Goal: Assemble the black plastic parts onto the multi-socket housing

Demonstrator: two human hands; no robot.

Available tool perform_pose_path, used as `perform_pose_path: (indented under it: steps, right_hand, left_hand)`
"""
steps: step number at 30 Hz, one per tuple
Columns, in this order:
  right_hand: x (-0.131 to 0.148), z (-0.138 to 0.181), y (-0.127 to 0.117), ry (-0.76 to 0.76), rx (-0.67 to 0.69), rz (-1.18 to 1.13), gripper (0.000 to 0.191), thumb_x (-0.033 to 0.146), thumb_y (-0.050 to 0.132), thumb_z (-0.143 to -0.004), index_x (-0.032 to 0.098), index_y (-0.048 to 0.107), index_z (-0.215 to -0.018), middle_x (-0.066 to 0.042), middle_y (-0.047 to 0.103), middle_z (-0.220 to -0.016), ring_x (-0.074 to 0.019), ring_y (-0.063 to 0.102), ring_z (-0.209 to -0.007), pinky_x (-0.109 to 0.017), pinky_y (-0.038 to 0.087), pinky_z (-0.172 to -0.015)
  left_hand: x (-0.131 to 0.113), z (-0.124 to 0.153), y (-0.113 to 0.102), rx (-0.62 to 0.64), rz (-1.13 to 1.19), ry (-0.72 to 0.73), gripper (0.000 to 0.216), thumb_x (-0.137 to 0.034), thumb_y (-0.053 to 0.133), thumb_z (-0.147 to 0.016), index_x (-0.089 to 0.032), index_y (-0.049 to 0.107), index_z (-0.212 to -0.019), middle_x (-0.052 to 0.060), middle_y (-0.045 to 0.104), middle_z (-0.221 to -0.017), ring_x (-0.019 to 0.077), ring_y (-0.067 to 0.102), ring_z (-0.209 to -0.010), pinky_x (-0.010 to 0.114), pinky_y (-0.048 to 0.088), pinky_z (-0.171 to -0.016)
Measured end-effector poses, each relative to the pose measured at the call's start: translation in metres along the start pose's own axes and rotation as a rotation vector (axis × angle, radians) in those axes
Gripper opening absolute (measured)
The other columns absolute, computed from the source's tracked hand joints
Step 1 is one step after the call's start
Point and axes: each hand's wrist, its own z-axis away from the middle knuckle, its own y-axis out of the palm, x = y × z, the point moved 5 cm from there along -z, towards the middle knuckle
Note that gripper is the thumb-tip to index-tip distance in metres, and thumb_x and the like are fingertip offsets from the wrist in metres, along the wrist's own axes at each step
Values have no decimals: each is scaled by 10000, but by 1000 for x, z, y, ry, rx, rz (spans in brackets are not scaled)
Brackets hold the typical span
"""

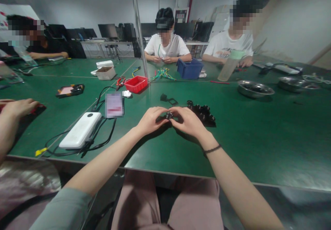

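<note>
Step in hand, as far as one frame tells: two-handed work on one small dark, shiny part [169,115], at fingertip level. Part is between the hands, near the middle of the view, just over the green table [258,144]; can't tell if it touches the tabletop.

Grip: the left hand [152,120] pinches it from the left, the right hand [190,119] from the right, thumbs and fingertips closed down to about the part's width. Palms look hollow, nothing else held.

Next move likely calls for one side holding steady while the other makes small, controlled finger adjustments; a slip looks possible with so little to hold.

Direction: part looks stubby, partly covered by fingers; can't tell which way it points, no clear long axis. Similar-looking parts [204,113] sit bunched beside the right hand; a black piece [163,97] lies beyond the fingers.
</note>
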Motion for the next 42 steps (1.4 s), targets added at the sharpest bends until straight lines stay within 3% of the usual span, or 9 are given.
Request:
perform_pose_path:
  steps: [6, 11, 22, 42]
  right_hand:
    - [0, 1, -1, 3, -1, -9, 344, 219, 613, -828, 213, 583, -1171, -72, 725, -1024, -242, 675, -929, -402, 505, -859]
    - [0, 1, -1, 3, 15, 23, 330, 312, 642, -853, 216, 592, -1164, -92, 709, -1101, -261, 667, -985, -424, 500, -877]
    - [-4, 1, 3, -9, 32, 74, 242, 283, 628, -874, 198, 631, -1100, -91, 728, -1056, -260, 667, -987, -422, 487, -881]
    - [-7, 2, 2, -22, 23, 99, 236, 203, 616, -878, 187, 644, -1112, -89, 732, -1088, -246, 665, -1004, -398, 479, -881]
  left_hand:
    - [-1, 0, -4, -60, -15, 1, 317, -418, 618, -880, -180, 619, -1089, 115, 701, -1102, 239, 653, -1048, 390, 485, -889]
    - [1, 0, -4, -78, -2, -14, 253, -323, 666, -853, -188, 608, -1060, 97, 708, -1067, 237, 657, -1026, 396, 484, -881]
    - [1, 0, -3, -130, -45, 36, 289, -268, 730, -803, -182, 588, -1039, 86, 711, -1048, 233, 665, -994, 380, 493, -857]
    - [-2, 0, -5, -123, -52, 70, 142, -219, 620, -884, -184, 617, -1022, 70, 724, -1005, 202, 675, -961, 354, 497, -840]
